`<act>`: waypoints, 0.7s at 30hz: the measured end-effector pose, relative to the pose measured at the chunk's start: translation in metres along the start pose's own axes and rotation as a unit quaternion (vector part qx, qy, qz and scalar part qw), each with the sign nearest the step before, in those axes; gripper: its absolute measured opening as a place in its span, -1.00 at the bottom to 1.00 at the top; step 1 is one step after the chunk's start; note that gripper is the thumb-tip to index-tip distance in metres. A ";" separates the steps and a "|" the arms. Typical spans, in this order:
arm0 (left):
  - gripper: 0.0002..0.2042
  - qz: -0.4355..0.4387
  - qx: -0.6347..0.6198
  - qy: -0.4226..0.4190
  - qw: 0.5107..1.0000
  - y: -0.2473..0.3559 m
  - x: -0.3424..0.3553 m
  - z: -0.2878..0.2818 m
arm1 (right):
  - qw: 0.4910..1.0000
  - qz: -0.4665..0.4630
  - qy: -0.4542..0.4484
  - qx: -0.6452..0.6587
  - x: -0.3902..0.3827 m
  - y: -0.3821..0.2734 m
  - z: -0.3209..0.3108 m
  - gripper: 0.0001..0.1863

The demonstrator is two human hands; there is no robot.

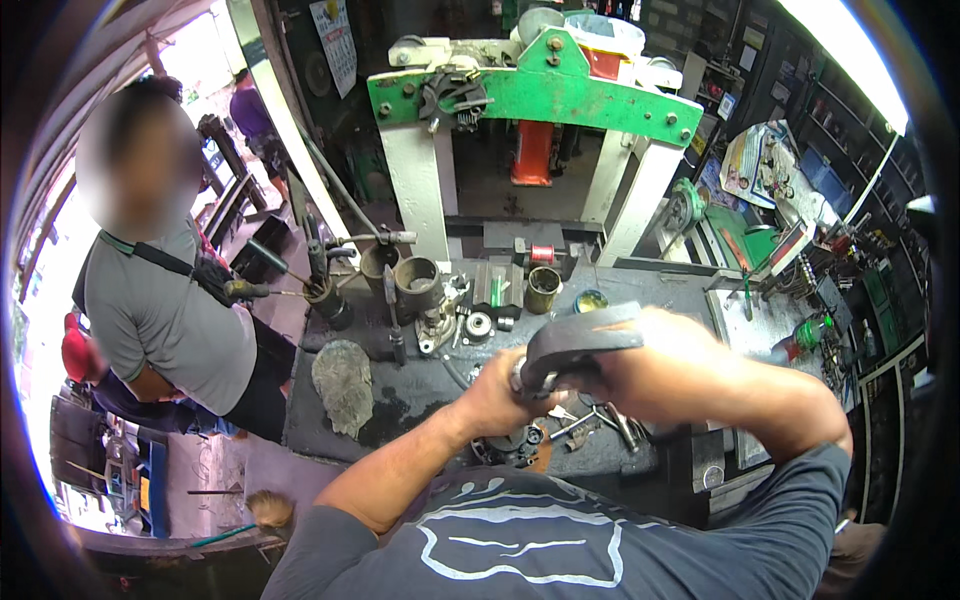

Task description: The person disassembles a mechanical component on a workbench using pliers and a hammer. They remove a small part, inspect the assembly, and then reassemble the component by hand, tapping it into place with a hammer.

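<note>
In front of my chest, above the bench, is a thick, dark C-shaped metal piece [575, 338]; its exact kind is unclear. My left hand [500, 392] is closed round its left end. On its right side my right hand [655, 368] is closed, its outline smeared by motion. Part of the piece is hidden behind my fingers. Below my hands, a round dark metal part [507, 446] and several small metal tools [622, 425] lie on the dark bench [400, 402].
A green and white press frame [610, 108] stands behind the bench. Along the bench are metal cylinders [417, 288], a rusty can [542, 290], a bearing-like ring [478, 326] and a crumpled grey rag [342, 388]. Another person [180, 310] stands at the left, near the bench's edge.
</note>
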State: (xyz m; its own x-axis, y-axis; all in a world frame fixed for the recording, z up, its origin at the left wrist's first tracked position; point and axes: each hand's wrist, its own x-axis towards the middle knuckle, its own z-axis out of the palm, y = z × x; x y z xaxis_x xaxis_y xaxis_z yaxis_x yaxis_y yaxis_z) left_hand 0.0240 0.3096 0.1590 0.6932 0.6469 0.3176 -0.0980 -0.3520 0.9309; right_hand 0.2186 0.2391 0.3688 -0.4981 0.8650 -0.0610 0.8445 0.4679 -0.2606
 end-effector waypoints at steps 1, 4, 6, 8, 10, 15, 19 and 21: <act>-0.59 0.027 -0.015 -0.046 0.998 0.001 0.005 -0.002 | 0.999 -0.013 -0.005 0.031 -0.007 0.006 0.002 -0.74; -0.57 0.012 -0.056 -0.103 0.993 0.004 0.013 -0.005 | 0.999 -0.001 -0.022 0.026 -0.013 0.014 0.018 -0.71; -0.56 -0.005 -0.056 -0.123 0.991 0.004 0.015 -0.007 | 0.999 0.030 -0.039 0.000 -0.016 0.009 0.013 -0.71; -0.57 0.009 -0.001 -0.148 0.989 0.003 0.016 -0.008 | 0.999 0.028 -0.045 -0.006 -0.013 -0.003 0.004 -0.72; -0.62 -0.024 -0.081 -0.123 0.989 0.003 0.013 -0.009 | 0.999 -0.030 0.038 -0.014 -0.021 -0.007 -0.016 -0.73; -0.78 -0.027 -0.060 -0.140 0.988 0.006 0.012 -0.009 | 0.799 -0.093 0.307 0.508 -0.026 0.017 -0.035 -0.70; -0.75 -0.040 -0.097 -0.179 0.978 0.015 0.020 -0.013 | 0.994 -0.016 0.061 0.087 -0.025 0.012 0.019 -0.62; -0.67 -0.120 -0.141 -0.217 0.959 0.016 0.023 -0.020 | 0.995 0.009 0.075 0.061 -0.031 0.014 0.027 -0.66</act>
State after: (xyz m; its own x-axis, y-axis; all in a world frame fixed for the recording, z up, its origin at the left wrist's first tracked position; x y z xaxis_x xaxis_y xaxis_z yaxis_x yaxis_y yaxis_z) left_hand 0.0243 0.3327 0.1847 0.9455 0.3234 0.0392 -0.0442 0.0079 0.9990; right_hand 0.2407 0.2145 0.3405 -0.4407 0.8946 0.0746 0.8186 0.4345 -0.3756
